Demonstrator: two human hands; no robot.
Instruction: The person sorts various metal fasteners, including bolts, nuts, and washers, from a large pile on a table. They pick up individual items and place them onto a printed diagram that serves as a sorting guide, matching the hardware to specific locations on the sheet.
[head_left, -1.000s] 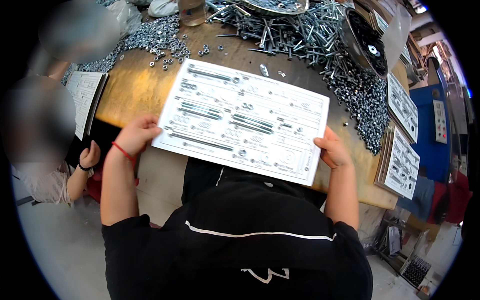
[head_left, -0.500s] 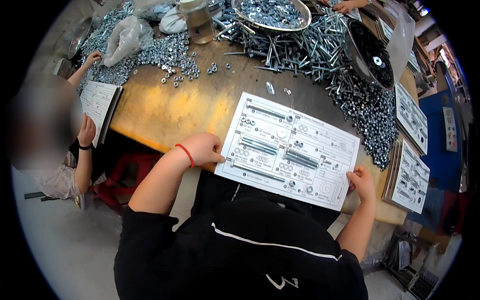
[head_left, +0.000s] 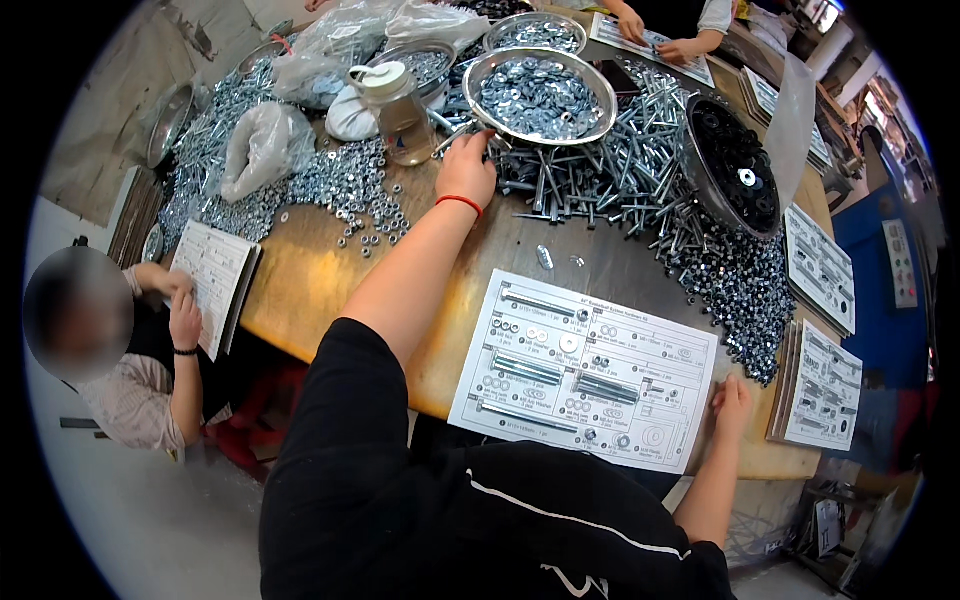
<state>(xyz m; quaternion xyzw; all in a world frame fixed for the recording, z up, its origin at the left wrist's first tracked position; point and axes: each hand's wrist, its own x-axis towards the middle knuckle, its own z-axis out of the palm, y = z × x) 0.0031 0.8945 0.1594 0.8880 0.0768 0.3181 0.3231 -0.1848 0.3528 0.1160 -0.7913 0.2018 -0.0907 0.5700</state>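
A white sheet with pictures of bolts, nuts and washers (head_left: 590,375) lies at the table's near edge, in front of my body. My left hand (head_left: 467,170), a red cord on its wrist, is stretched forward to the left end of a heap of long bolts (head_left: 590,185). Its fingers curl down among the bolts below a steel tray of washers (head_left: 540,98); the fingertips are hidden, so I cannot make out what they grip. Beside the sheet's right edge rests my right hand (head_left: 733,402), fingers curled in, with nothing visible in it.
A lidded jar (head_left: 402,120) stands left of my left hand, near loose nuts (head_left: 350,190). A bowl of black parts (head_left: 735,165) and small dark nuts (head_left: 735,300) lie right. Stacked printed boards (head_left: 820,385) line the right edge. Co-workers sit left and far across.
My left hand has let go of the sheet and reached forward to the bolts. My right hand has come off the sheet's edge. The view has tilted, showing more of the far table.
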